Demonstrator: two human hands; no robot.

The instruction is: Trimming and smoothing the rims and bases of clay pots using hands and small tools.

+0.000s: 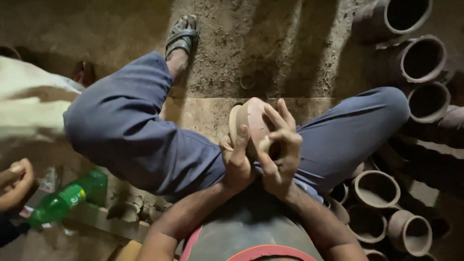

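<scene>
A dirt floor [270, 53] fills the top of the view, lit in patches and dark toward the corners. Across it stretch the person's legs in blue trousers [140, 130], knees spread wide, one foot in a dark sandal [181, 36] pointing away. Down the right side lies a crowd of clay pots [420, 77] — round, brown, open mouths turned up or sideways, some stacked against each other. At the lower left a green plastic bottle [65, 200] lies on its side, and just beside it, at the frame's edge, another person's hand [17, 181] is curled shut.

Between the knees, raised above the lap, sits a small clay pot [251, 123], tilted with its rim toward the left. The left hand [237, 162] grasps it from below, thumb pressed up along its side. The right hand [280, 150] wraps over the near side, fingers curled tight against the clay — it seems to pinch a small pale lump or tool, though the view is too dim to be sure.
</scene>
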